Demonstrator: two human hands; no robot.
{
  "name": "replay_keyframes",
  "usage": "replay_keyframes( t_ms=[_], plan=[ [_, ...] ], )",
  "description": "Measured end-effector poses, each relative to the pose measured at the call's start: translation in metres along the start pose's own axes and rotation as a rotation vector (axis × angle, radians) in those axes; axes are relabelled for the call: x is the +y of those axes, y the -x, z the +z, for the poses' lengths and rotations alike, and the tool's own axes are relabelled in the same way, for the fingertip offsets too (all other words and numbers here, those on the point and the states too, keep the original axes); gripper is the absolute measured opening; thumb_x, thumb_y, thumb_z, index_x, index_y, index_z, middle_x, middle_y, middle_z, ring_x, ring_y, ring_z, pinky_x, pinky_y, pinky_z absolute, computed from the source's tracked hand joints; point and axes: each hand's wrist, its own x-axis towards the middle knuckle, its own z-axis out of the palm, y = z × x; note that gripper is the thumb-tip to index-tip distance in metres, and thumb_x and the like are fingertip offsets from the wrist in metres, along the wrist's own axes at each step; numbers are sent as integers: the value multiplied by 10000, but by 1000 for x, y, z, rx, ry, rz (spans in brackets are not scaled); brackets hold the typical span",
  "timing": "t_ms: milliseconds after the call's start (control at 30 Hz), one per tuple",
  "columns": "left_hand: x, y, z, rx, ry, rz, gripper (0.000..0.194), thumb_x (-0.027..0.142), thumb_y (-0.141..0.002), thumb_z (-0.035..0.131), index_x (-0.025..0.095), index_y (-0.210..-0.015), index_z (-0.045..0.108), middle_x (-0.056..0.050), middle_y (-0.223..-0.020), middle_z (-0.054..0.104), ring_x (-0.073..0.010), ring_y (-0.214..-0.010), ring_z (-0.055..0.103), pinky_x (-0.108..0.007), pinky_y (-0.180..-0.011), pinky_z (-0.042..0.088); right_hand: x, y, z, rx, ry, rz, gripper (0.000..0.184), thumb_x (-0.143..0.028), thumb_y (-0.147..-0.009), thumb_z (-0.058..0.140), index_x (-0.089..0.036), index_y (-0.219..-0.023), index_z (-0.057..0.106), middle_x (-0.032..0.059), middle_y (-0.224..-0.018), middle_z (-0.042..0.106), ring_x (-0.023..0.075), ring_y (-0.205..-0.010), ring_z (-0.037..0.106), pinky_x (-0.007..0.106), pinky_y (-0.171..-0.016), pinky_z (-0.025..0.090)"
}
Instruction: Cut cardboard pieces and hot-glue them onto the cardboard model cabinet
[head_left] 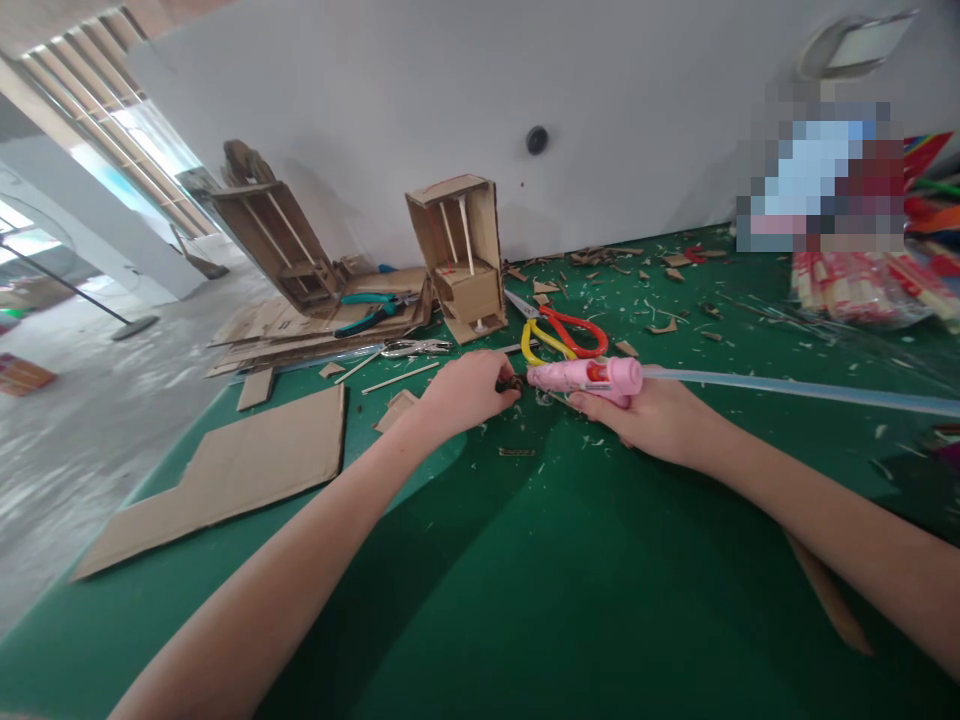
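My right hand [660, 415] is wrapped round a pink hot glue gun [559, 376], its nozzle pointing left. A long translucent glue stick [780, 388] runs out of the gun's back to the right. Close to the nozzle, the fingers of my left hand [469, 390] pinch a small dark-brown piece [514, 382], partly hidden and too small to identify surely. Just beyond the gun lie scissors [566, 335] with one yellow and one red handle. A thin cardboard strip [517, 453] rests on the green table [480, 600] below my hands.
Upright cardboard boxes with white rods, one in the middle [459, 255] and one at left [277, 240], stand near the wall. Teal-handled pliers [371, 308] lie on stacked cardboard. A large cut cardboard sheet [255, 460] occupies the left side. Scraps and packets [847, 290] lie at right.
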Motion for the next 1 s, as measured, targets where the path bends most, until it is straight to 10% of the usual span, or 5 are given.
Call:
replay_keyframes(
  t_ms=[1000],
  plan=[
    [4, 4, -2, 16, -21, -9, 219, 348, -809, 545, 182, -890, 663, -82, -955, 688, -234, -842, 626, -347, -710, 485, 3, -8, 8, 15, 40, 0, 436, -591, -881, 415, -302, -1039, 701, 33, -631, 659, 232, -618, 645, 326, -505, 455]
  ],
)
